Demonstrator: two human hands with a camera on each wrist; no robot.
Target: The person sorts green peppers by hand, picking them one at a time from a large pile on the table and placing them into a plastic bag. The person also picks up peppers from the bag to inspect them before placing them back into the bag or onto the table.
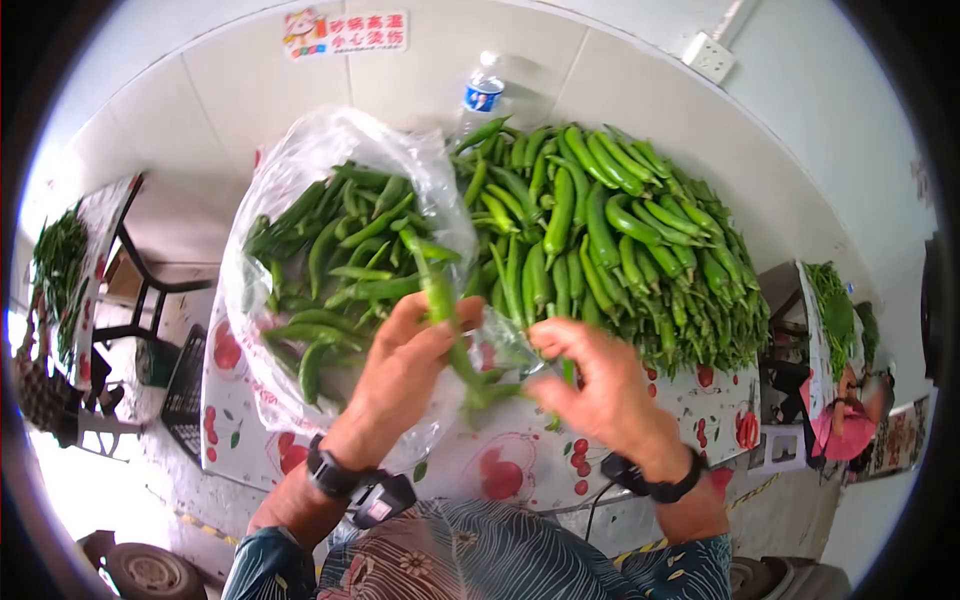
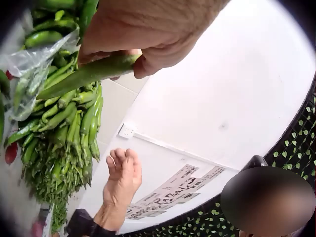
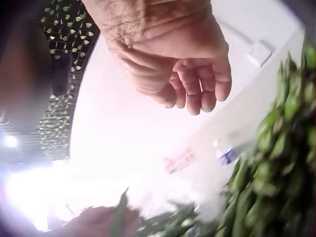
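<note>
My left hand (image 1: 405,345) pinches a long green chili pepper (image 1: 432,285) between thumb and fingers, over the near right edge of a clear plastic bag (image 1: 345,125). Close up in the left wrist view, the pepper (image 2: 84,79) points away from the thumb, down toward the pile. Green peppers (image 1: 375,235) lie loose inside the bag. My right hand (image 1: 600,385) hovers just right of the left one, in front of a big pepper pile (image 1: 600,225). Its fingers hang loosely curled with nothing between them in the right wrist view (image 3: 187,74).
A cherry-patterned tablecloth (image 1: 530,465) covers the table. Behind the peppers a water bottle (image 1: 483,95) stands against the tiled wall. To the left are a black crate (image 1: 185,395) and another table with greens (image 1: 60,270). A person in pink (image 1: 840,430) sits at far right.
</note>
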